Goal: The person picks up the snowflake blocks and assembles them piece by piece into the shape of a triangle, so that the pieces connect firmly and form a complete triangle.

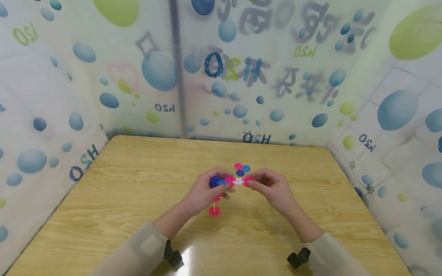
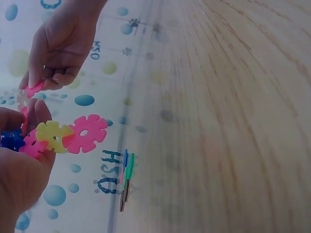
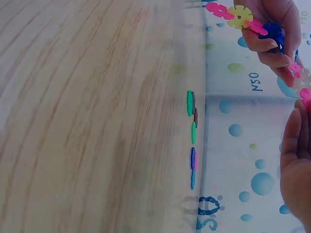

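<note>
Above the table's point(image 1: 103, 199) middle | my left hand point(image 1: 207, 191) grips the snowflake-disc chain point(image 1: 238, 179) at its blue end | my right hand point(image 1: 271, 188) pinches its pink end | loose discs point(image 3: 193, 141) lie near the far edge

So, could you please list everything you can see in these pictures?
snowflake-disc chain: one, of pink, yellow, white and blue discs, held between both hands above the table
loose discs: a few; pink and blue in the head view, green, blue and pink in the right wrist view, lying flat on the table beyond the hands
table: one, light wood grain
curtain: white with blue and green bubbles, around the table on three sides
wrist cameras: two, black
left hand: grips the chain's blue and pink end
right hand: pinches a pink disc at the chain's other end
</note>
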`<state>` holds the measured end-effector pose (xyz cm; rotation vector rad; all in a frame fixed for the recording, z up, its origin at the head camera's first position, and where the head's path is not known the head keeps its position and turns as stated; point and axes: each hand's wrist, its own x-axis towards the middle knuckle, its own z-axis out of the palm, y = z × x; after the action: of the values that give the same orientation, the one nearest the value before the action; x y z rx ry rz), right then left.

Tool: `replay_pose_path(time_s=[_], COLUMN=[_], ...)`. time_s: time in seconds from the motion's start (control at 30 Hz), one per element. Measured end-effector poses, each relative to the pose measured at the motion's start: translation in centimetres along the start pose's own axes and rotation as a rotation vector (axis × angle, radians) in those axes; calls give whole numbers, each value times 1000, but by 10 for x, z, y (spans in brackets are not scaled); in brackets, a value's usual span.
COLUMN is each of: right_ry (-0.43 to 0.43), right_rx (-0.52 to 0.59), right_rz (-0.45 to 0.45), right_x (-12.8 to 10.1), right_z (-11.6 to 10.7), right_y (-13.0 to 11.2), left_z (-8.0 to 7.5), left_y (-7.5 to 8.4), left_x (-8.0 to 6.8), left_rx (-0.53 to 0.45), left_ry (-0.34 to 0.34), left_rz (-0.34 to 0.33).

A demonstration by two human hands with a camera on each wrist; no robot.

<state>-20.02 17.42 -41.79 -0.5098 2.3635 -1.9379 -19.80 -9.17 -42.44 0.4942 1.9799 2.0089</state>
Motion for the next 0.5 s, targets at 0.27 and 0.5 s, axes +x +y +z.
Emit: replay_pose_path(time_s=[0.27,0.5], right_ry=[-6,-5], right_rx=[41,46], right_rz=[-11,-11], right_x=[0,0], right_z=[4,6], right_y=[-3,-4], left_z=[0,-1], left_y=[1,0], left_x=[1,1], left_rx=[2,-4], left_ry=[-4,-5], left_rz=[-13,-13])
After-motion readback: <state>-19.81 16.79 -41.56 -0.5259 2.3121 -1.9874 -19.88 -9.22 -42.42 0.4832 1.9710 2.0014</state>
